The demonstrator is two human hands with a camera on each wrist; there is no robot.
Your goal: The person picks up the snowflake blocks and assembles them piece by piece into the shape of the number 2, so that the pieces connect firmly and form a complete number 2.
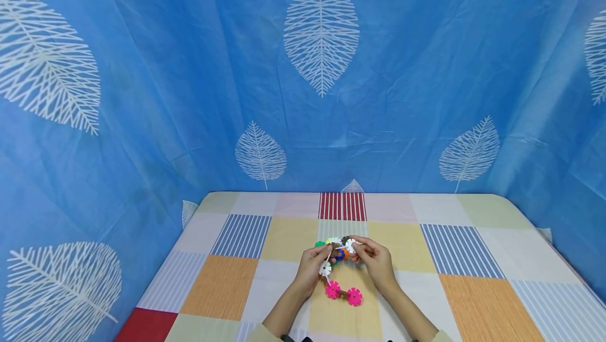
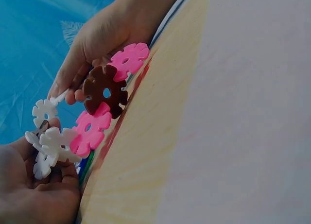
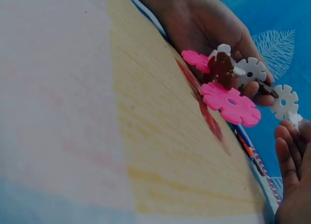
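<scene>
My left hand pinches one end of a chain of slotted plastic snowflake discs. In it are a white disc, a pink disc, a brown disc and another pink disc, which hangs at the far end. A brown disc also shows at the left fingertips. My right hand pinches white pieces, with a white disc toward the left hand. Both hands are close together; whether their pieces are joined cannot be told. Fingers hide parts of several discs.
Behind the hands are more coloured pieces, among them a green one, a blue one and an orange one. A patchwork cloth covers the table. Blue leaf-print curtains stand at its back and sides.
</scene>
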